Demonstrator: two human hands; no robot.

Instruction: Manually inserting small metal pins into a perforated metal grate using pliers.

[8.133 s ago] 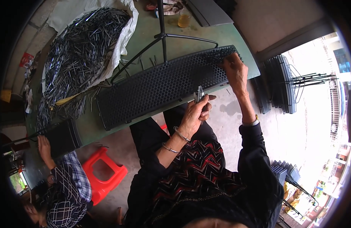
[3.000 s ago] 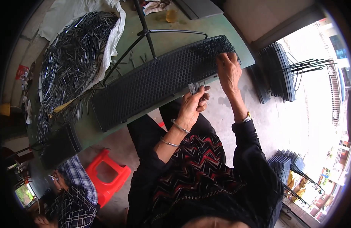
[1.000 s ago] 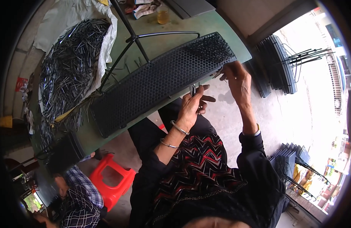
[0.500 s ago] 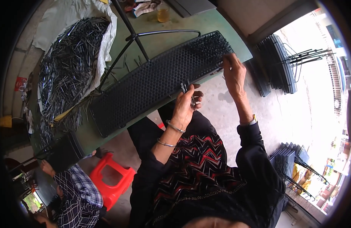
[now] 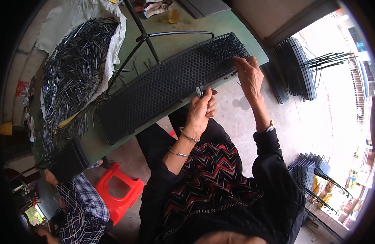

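The left hand (image 5: pixel 201 109) is curled firmly around a small bundle of thin strips (image 5: pixel 199 90), whose tips stand up past the thumb in front of the panel's near edge. The right hand (image 5: pixel 251 77) is bent at the right end of the work, fingertips gathered at the near edge; whether a strip is pinched between them cannot be told. The perforated panel (image 5: pixel 155 91), black and long, lies on the green table (image 5: pixel 220 27) along the edge nearest the person. A bristly patch (image 5: pixel 225 48) covers its right end; the honeycomb holes to the left appear unfilled. In this inspector's judgement, the step in hand is the setting of single strips into holes beside that patch, at an early stage, most of the surface remaining bare. The next move calls for one strip separated from the bundle, held near its end and lined up squarely with a free hole, the left hand keeping the remainder together. Beyond the panel's far edge stands a black metal stand (image 5: pixel 143 38); to the left, a heap of dark strips (image 5: pixel 79 67) lies in a white sack (image 5: pixel 120 40). A co-worker's hand (image 5: pixel 51 177) touches a dark box-like piece (image 5: pixel 71 162) at lower left.
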